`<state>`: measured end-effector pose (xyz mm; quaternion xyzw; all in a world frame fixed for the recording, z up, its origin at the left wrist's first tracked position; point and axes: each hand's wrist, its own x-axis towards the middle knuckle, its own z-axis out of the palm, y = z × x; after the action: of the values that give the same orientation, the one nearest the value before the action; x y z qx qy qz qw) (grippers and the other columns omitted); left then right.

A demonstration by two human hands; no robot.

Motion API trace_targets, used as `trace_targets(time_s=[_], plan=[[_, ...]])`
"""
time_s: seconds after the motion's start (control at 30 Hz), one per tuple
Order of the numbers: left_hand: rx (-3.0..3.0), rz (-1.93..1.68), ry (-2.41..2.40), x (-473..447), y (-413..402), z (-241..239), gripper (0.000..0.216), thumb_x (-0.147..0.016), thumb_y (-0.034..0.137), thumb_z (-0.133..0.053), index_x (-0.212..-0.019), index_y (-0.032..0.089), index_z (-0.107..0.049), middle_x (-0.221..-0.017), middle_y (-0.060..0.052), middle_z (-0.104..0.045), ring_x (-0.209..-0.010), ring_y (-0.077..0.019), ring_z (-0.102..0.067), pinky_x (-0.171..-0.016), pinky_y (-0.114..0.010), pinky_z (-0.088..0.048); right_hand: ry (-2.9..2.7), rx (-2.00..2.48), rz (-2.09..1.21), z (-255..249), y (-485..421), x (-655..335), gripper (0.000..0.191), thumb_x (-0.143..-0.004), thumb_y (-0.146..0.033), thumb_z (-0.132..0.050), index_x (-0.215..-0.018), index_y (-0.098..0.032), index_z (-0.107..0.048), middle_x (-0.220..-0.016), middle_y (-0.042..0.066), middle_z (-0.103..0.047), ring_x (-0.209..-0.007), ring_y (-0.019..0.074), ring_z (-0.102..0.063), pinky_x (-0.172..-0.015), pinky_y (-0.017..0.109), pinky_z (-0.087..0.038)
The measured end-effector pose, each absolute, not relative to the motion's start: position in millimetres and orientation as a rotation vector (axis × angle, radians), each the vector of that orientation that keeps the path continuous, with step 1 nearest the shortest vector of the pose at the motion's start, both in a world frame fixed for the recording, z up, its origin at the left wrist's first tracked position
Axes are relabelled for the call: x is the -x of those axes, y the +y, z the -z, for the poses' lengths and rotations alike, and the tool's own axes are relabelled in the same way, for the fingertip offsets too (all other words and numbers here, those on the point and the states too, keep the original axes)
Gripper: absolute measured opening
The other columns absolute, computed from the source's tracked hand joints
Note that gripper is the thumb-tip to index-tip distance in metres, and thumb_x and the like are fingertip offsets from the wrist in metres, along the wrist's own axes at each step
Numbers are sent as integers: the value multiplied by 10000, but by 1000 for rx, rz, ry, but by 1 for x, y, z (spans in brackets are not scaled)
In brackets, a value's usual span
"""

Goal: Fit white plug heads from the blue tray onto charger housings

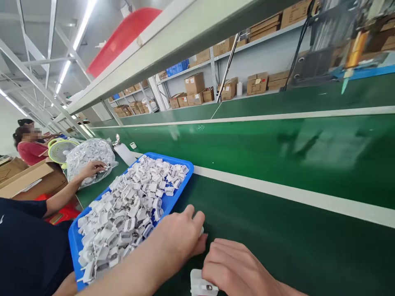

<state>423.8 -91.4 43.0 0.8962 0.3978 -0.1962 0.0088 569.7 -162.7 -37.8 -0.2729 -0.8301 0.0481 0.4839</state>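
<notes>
Adapter (196,283) sits pinched in my right hand (239,267) and could slip if I loosen; my left hand (180,234) grasps a white piece (202,231), mostly hidden.

A: State the finish of the tray (168,201).
B: Smooth plastic, slight gloss. The plug housings (135,201) are hard, smooth plastic; the near piece (196,281) carries a shiny metal insert (209,287).
A: Bench (277,226)?
B: Smooth, low sheen. The green lane (247,148) beyond is glossy and reflective.
A: Bag (91,152), left?
B: Clear, crinkled plastic film, glossy. Far cartons (194,83): matt cardboard.
</notes>
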Motion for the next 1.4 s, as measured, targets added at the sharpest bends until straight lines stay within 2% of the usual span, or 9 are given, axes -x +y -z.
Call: trace_targets(time_s=[0.13,0.27,0.4,0.47,0.57,0.67,0.8,0.93,1.4], plan=[[-2623,509,1427,-425,-112,-10,158,-1015,290,-480,-1110,189,-556,-999,-71,-719,-858,-334,-755,-616,-363,-532,-1915,692,-174,39,-161,-570,124,-1080,-301,-442,-1007,-218,-498,-750,-12,-599,-633,137,-535,-613,276,-425],[-2335,146,1489,-411,-127,-1,369,-954,543,-623,-1114,219,-550,-961,-26,-726,-858,-307,-728,-602,-323,-406,-1711,1069,-402,37,-149,-577,102,-1001,-286,-588,-932,-211,-578,-751,-29,-595,-634,114,-541,-597,242,-434],[-2011,-56,1389,-387,-134,3,560,-890,420,-744,-1350,259,-469,-807,48,-637,-773,-218,-638,-616,-282,-361,-1623,1260,-769,29,-135,-581,124,-917,-336,-696,-900,-216,-672,-739,-37,-620,-657,121,-551,-605,242,-442],[-1968,-128,1310,-380,-133,7,424,-904,409,-710,-1268,286,-531,-777,65,-588,-731,-184,-583,-613,-273,-346,-1632,1273,-925,23,-130,-581,131,-887,-341,-726,-886,-215,-689,-740,-39,-622,-666,121,-542,-614,246,-443],[-2005,-218,1281,-380,-130,15,149,-906,370,-671,-898,248,-588,-790,52,-565,-727,-159,-522,-601,-279,-295,-1668,1310,-1060,15,-129,-580,152,-899,-357,-718,-884,-209,-688,-746,-39,-617,-670,119,-526,-616,248,-438],[-1963,-336,1331,-384,-130,25,200,-868,329,-683,-776,229,-536,-749,57,-531,-687,-143,-468,-587,-280,-273,-1883,1329,-981,10,-132,-581,135,-927,-322,-698,-869,-201,-680,-756,-34,-596,-679,118,-522,-614,254,-410],[-1860,-452,1320,-385,-132,36,84,-873,353,-651,-886,270,-647,-722,67,-522,-640,-133,-437,-585,-270,-293,-2247,1226,-753,7,-135,-582,117,-978,-244,-647,-875,-190,-650,-786,-17,-594,-747,136,-525,-670,278,-388],[-1868,-451,1312,-381,-132,39,97,-879,366,-639,-877,270,-652,-703,68,-504,-622,-126,-420,-573,-268,-282,-2396,1150,-595,6,-134,-582,131,-1024,-220,-581,-912,-185,-639,-804,-8,-606,-750,147,-483,-697,301,-369],[-1954,-388,1220,-379,-125,33,302,-906,319,-621,-729,223,-396,-696,72,-480,-614,-125,-412,-557,-285,-226,-2487,1246,-341,10,-142,-571,286,-1047,-177,-394,-778,-191,-490,-754,9,-485,-706,166,-388,-607,315,-287]])
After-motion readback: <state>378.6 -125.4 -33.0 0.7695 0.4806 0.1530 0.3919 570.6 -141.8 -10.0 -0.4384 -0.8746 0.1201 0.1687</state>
